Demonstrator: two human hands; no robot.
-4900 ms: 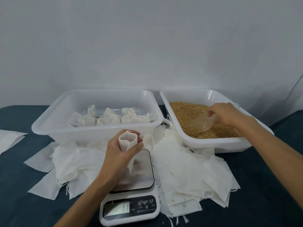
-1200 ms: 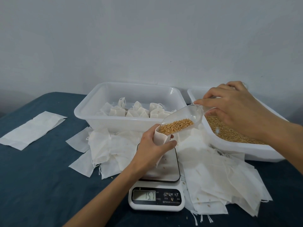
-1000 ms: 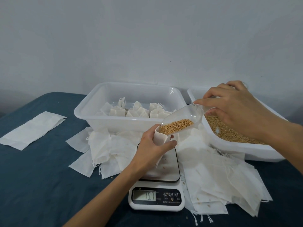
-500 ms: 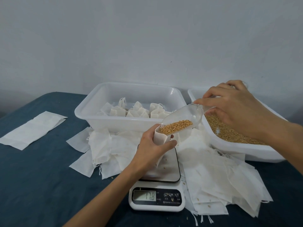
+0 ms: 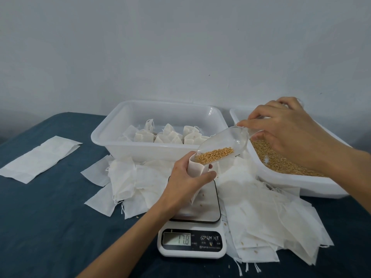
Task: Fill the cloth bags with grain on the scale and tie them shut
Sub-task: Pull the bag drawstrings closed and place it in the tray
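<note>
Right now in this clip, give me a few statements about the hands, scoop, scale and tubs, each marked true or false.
1. The left hand holds an open cloth bag above the scale. True.
2. The scoop in the right hand is empty. False: grain lies in it, at the bag's mouth.
3. The scale's display reads 17.8. True.
4. The left tub holds loose grain. False: it holds tied bags; the grain is in the right tub.
5. Flat empty bags lie around the scale. True.
</note>
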